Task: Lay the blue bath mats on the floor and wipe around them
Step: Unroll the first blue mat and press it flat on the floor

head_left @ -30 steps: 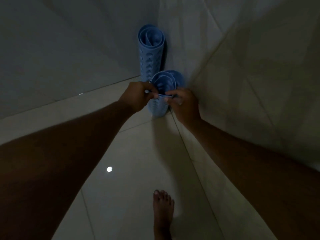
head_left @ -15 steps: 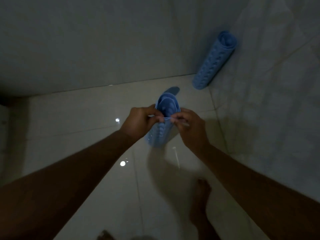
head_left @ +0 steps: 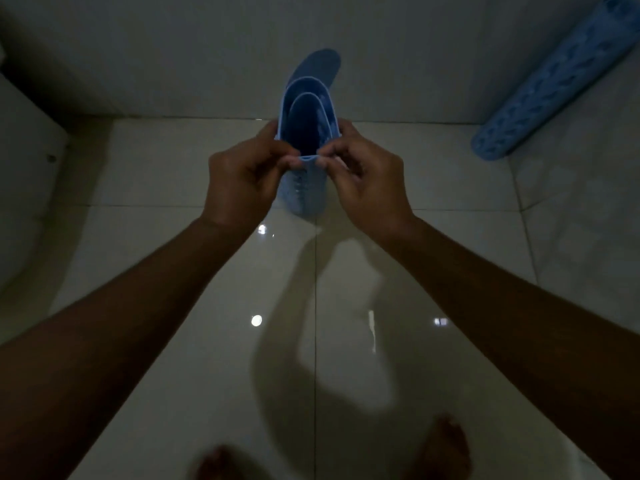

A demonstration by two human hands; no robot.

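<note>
I hold a rolled blue bath mat [head_left: 306,109] upright in the air over the glossy tiled floor [head_left: 207,341], its open end facing me with the loose coils spreading. My left hand [head_left: 242,178] and my right hand [head_left: 363,181] both pinch the near edge of the roll, fingertips almost meeting at the front. A second blue bath mat [head_left: 554,88], still rolled, leans against the wall in the far right corner.
Tiled walls [head_left: 173,53] close the room at the back and on the right. A white curved fixture [head_left: 24,202] fills the left edge. My bare feet [head_left: 446,445] stand on the floor at the bottom of the view.
The roll has been lifted out of the corner toward the middle of the floor and has loosened. The view swung left, so the other roll now sits at far right.
</note>
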